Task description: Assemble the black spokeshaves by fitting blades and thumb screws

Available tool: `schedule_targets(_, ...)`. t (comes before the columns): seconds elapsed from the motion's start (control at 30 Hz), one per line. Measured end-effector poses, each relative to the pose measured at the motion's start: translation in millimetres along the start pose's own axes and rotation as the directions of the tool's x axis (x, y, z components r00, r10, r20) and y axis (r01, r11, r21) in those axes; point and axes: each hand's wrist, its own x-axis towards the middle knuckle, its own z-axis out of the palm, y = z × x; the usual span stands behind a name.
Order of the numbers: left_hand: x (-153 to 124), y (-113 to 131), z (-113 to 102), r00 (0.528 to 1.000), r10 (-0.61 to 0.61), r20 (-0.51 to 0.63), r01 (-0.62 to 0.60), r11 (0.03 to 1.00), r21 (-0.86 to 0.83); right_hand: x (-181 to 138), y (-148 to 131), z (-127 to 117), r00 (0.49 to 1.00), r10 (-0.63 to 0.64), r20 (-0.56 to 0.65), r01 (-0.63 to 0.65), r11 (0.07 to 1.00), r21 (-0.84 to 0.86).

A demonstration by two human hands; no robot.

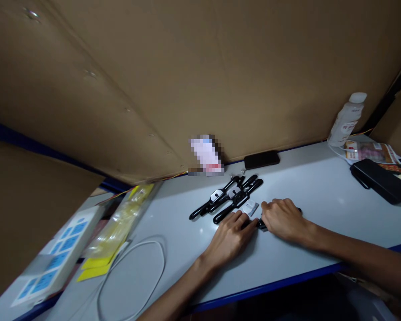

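Observation:
My right hand (282,219) is closed around a black spokeshave (262,225) low over the table, and one handle end pokes out past my knuckles. On the other side, my left hand (231,236) has its fingers curled at the same spokeshave, with a fingertip against its middle; its left handle is hidden beneath this hand. Just beyond my fingers lies a small silver blade (250,207). Several other black spokeshaves (238,199) lie crossed together in a loose group behind my left hand, some with silver plates. Small metal screws (243,171) rest behind them.
A phone (262,159) lies against the cardboard wall (220,80). At right stand a clear bottle (347,120) and a black case (382,180). On the left are a white cable (163,263), yellow plastic packaging (123,223) and a blue-labelled white box (58,256).

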Motion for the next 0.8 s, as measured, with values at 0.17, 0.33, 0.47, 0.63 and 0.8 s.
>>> schedule_targets(0.17, 0.1, -0.7, -0.4, 1.0, 0.007, -0.008, -0.007, 1.0, -0.018, 1.7, 8.5, -8.0, 0.999, 0.041, 0.027, -0.041, 0.999, 0.028)
schedule_targets(0.33, 0.4, -2.4, -1.2, 1.0, 0.021, 0.004, -0.021, 1.0, -0.019, 8.7, 33.4, -17.1, 0.997, -0.071, -0.027, 0.076, 0.894, 0.441)
schedule_targets(0.47, 0.3, -2.1, 0.4, 1.0, 0.008, -0.013, -0.009, 1.0, -0.026, 13.2, 35.6, -13.8, 0.987, -0.152, 0.055, 0.081, 0.76, 0.645)
schedule_targets(0.63, -0.4, -1.2, 2.4, 1.0, -0.012, -0.017, 0.011, 1.0, -0.027, 12.7, 27.5, -9.5, 0.998, -0.039, 0.049, 0.007, 0.849, 0.528)
schedule_targets(0.8, -0.4, -0.8, 2.8, 0.999, -0.024, -0.04, 0.022, 0.999, -0.039, 5.4, 15.2, -4.5, 0.999, -0.033, -0.007, 0.034, 0.994, 0.108)
